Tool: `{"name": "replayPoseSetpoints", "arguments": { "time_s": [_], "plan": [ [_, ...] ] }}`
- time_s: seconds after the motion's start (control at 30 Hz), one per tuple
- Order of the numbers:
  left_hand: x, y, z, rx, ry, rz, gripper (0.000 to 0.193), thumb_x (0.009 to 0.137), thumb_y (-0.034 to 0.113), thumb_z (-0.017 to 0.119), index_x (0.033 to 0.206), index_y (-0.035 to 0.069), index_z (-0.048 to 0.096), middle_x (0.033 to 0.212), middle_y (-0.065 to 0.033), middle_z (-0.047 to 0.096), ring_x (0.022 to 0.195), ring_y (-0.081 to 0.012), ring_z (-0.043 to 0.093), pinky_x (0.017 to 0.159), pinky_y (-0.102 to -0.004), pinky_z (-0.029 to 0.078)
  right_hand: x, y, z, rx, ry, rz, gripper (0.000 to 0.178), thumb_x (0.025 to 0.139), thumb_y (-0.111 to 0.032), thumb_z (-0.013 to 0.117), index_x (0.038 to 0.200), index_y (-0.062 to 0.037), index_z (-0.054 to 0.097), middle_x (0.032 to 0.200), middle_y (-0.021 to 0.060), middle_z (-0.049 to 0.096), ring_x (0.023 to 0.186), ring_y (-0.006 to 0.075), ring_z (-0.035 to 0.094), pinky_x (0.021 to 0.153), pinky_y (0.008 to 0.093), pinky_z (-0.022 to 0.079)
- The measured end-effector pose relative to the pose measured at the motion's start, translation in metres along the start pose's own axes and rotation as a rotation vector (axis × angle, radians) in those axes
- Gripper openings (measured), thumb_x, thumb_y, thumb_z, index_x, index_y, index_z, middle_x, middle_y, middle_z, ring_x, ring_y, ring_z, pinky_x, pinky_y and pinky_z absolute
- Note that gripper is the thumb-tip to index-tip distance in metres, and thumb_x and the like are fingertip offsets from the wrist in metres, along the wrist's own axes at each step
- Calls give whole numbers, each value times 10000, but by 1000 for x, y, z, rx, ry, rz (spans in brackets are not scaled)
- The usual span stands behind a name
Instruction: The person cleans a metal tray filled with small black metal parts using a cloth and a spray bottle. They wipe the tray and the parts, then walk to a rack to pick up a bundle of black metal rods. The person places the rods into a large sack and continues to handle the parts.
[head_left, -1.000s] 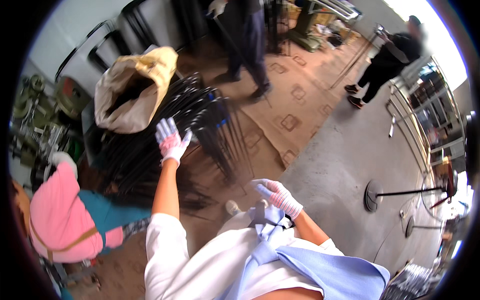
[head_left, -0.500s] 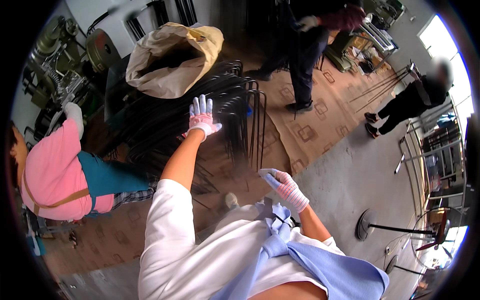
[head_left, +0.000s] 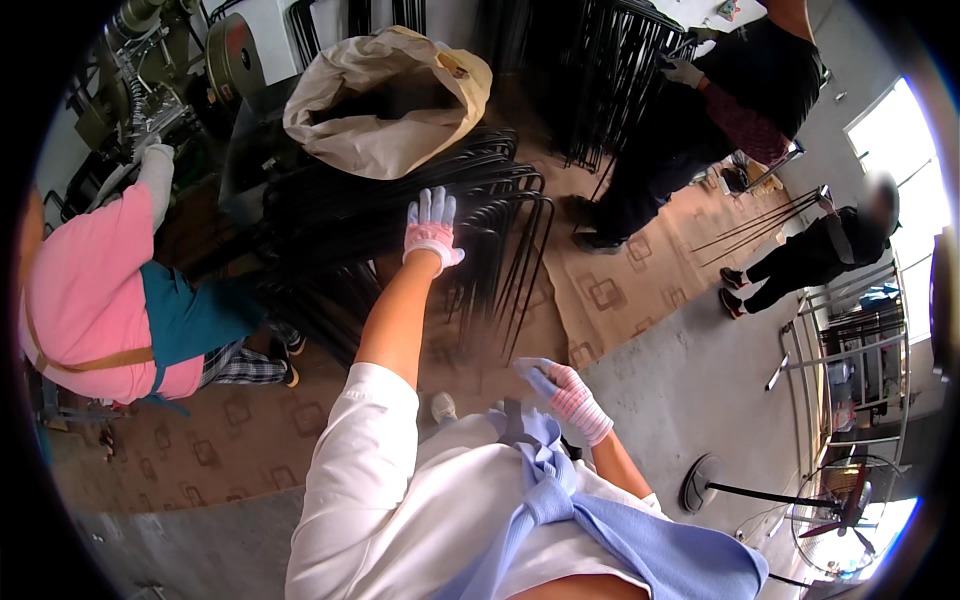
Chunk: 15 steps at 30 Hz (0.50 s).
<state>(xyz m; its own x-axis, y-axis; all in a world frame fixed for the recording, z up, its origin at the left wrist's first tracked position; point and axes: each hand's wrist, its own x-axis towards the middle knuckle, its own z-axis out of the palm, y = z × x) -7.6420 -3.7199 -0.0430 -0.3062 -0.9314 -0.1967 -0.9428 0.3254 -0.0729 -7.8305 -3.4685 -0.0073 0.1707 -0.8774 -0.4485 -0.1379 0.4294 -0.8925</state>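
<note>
My left hand (head_left: 432, 230), in a pink and white striped glove with greyish fingers, reaches forward with fingers stretched and thumb apart. It is over a stack of black bent metal rods (head_left: 500, 190) whose rounded ends face right; whether the palm touches them I cannot tell. My right hand (head_left: 574, 397), in a matching glove, hovers before my waist with fingers extended toward the left. Nothing shows in it. Behind the stack stands a pale sack (head_left: 400, 150), its wide mouth rolled outward and dark inside.
A person in pink (head_left: 90, 290) works at a green machine (head_left: 140, 110) on the left. At the back, another in dark clothes (head_left: 720, 120) stands by hanging black rods (head_left: 620, 70). A third person (head_left: 810, 245) holds rods at right, near a metal rack (head_left: 850, 350). A standing fan (head_left: 845, 505) is near right.
The view has shifted, so the stack and sack sit further right. My left hand stays stretched over the rods. The dark-clothed person at the back has turned and bent toward the hanging rods.
</note>
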Motion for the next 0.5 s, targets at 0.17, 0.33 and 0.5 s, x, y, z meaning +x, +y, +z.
{"name": "replayPoseSetpoints", "arguments": {
  "time_s": [0.17,0.33,0.5],
  "plan": [
    [-6,-7,10,-16,0,15,966,730,526,550,1407,108,2,1471,-108,-31,1352,-308,-7,1081,-438,52,1,0,20,-33,-56,-9,283,893,-170,498,1127,-20,554,897,-22,578,818,43,484,707,197,417],
    [-2,-2,5,-51,62,79,967,719,492,586,1402,83,37,1466,-127,14,1350,-312,20,1080,-448,66,4,3,20,-111,-117,-19,309,892,-213,498,1130,-24,551,990,51,613,879,97,525,801,238,425],
    [-14,10,-24,-129,85,129,990,665,459,660,1379,34,122,1442,-169,114,1328,-353,95,1068,-449,123,28,22,-4,-176,-76,-217,338,881,-298,497,1117,-66,567,1047,95,612,1002,202,554,883,295,412]
  ]
}}
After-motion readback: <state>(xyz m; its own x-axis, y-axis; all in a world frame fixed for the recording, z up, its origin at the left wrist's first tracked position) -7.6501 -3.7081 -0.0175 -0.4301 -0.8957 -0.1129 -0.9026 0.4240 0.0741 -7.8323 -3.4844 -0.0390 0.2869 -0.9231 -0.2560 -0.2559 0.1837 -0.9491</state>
